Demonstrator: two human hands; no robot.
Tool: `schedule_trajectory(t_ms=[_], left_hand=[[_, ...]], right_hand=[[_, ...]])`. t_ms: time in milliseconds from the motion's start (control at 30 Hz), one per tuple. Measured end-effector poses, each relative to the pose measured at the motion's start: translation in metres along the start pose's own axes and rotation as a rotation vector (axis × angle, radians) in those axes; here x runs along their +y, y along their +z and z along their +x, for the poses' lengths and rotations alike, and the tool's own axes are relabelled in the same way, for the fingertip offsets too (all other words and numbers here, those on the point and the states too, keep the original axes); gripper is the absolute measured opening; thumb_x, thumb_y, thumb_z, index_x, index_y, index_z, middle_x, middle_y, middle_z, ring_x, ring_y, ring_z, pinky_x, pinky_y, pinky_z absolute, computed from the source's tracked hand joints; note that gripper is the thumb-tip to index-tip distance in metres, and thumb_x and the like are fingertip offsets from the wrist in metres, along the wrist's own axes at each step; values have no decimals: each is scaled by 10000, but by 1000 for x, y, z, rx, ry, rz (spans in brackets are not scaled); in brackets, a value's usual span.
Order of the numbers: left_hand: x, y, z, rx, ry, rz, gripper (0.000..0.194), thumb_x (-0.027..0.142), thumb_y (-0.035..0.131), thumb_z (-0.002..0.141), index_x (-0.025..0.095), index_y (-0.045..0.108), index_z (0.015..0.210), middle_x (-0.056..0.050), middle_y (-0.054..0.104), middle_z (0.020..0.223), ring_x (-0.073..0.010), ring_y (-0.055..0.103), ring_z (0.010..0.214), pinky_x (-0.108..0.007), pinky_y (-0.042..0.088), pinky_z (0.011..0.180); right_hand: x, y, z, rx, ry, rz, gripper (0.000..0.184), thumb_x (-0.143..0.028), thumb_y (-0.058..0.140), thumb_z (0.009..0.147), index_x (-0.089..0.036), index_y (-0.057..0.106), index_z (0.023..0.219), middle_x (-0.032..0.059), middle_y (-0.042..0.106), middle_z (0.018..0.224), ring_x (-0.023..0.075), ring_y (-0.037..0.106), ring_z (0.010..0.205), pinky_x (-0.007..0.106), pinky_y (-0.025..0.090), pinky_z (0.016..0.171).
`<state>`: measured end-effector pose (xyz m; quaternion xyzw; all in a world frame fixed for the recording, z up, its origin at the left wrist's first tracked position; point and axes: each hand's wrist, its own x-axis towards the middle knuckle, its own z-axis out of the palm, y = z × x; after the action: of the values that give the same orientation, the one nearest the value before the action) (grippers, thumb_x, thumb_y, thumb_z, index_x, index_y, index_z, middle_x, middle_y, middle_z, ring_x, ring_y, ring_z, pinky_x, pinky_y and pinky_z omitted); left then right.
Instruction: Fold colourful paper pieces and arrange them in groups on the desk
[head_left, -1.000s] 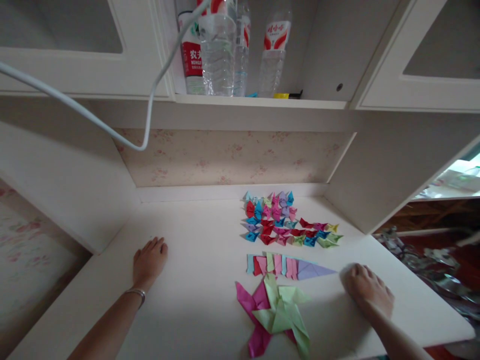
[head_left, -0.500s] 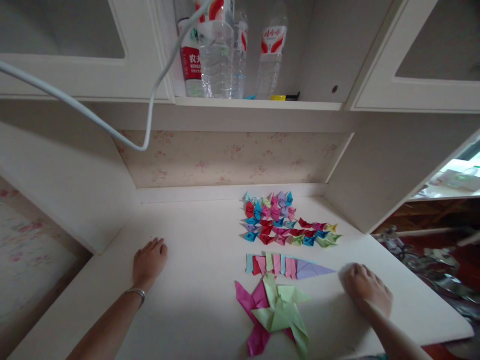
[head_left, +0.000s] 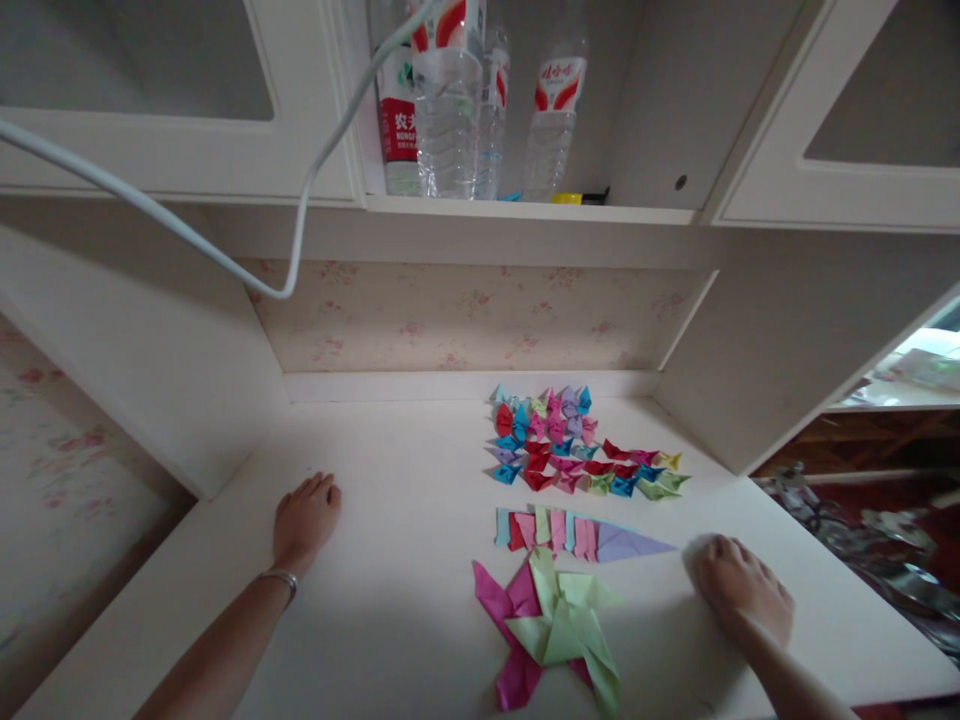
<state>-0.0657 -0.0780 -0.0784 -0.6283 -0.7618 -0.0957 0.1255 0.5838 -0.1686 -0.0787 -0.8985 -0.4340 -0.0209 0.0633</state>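
Observation:
My left hand (head_left: pixel 306 520), with a bracelet (head_left: pixel 282 582) at the wrist, rests on the left of the white tabletop (head_left: pixel 390 540), fingers curled in. On the right, my right hand (head_left: pixel 744 590) lies in a loose fist, near the tip of a lilac folded paper piece (head_left: pixel 634 540). No object shows in either hand. Between them, nearer the right hand, is a row of folded paper strips (head_left: pixel 541 527). Below it, a light green paper pinwheel shape (head_left: pixel 566 620) overlaps a magenta one (head_left: pixel 519 680). Behind stand rows of small colourful folded paper pieces (head_left: pixel 556 428).
A white cable (head_left: pixel 300 220) hangs across the upper left. Several plastic bottles (head_left: pixel 555 120) stand in the open shelf (head_left: pixel 525 207) overhead, between cabinet doors (head_left: pixel 315 150). Side panels (head_left: pixel 795 330) flank the tabletop. Cluttered metal items (head_left: pixel 892 540) lie beyond its right edge.
The view has shifted slightly, so most things sit a little further right. Both hands and the paper pieces keep their places on the tabletop.

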Motion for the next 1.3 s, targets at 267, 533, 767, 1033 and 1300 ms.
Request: schedule_trajectory(t_ms=[267,533,767,1033,1300], left_hand=[[-1,1,1,-17,-12,-2,424,234,357,885,187,629,1206,-96,569,1338,-209,494,1239,-358,350,1026],[-2,2,0,1,-6,15,437,229,351,878,183,630,1211,-98,569,1337,-213,500,1235,-348,357,1019],[-1,1,3,15,7,-4,431,242,336,886,171,645,1178,-100,595,1300,-205,526,1204,-334,364,1027],[-5,4,7,39,23,-20,415,257,353,894,145,660,1150,-117,613,1276,-228,559,1163,-365,393,1006],[-5,4,7,65,17,-38,396,278,382,883,147,677,1112,-118,651,1213,-244,612,1079,-375,441,937]], right_hand=[[-2,-3,-3,10,-5,-5,457,-399,219,912,-210,597,1085,108,600,1208,303,550,1087,428,415,863],[-1,-1,1,-6,12,4,467,-414,206,908,-210,599,1053,121,602,1195,311,549,1080,430,407,849],[-3,-2,4,-7,43,9,502,-438,197,908,-199,584,1119,137,579,1228,327,528,1101,451,398,852],[-5,-3,11,-27,92,-2,514,-451,217,890,-208,594,1141,149,563,1235,341,510,1120,487,393,844],[-5,2,10,4,80,-11,531,-441,218,893,-190,592,1175,172,554,1244,366,496,1133,529,389,864]])
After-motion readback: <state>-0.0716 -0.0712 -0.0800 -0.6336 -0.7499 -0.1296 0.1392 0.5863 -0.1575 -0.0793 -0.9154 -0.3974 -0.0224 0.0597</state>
